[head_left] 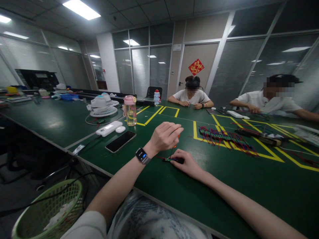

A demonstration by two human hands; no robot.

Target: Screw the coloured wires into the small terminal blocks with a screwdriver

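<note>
My left hand [165,135], with a watch [141,155] on its wrist, is raised above the table and closed around a screwdriver [178,140]. Its orange handle shows only in part, and the thin dark shaft points down at a small green circuit board [167,159]. My right hand [186,162] lies low on the table, its fingers pinching the board's right end. A red wire runs off to the left from the board. Whether the screwdriver's tip touches the board is too small to tell.
Left of my hands lie a phone [121,141], a white power strip [109,128] and a pink-lidded bottle [130,111]. Fans [103,106] stand behind. Several wired boards [224,137] lie at right inside yellow tape. Two people sit across the table. A green basket [50,209] stands on the floor.
</note>
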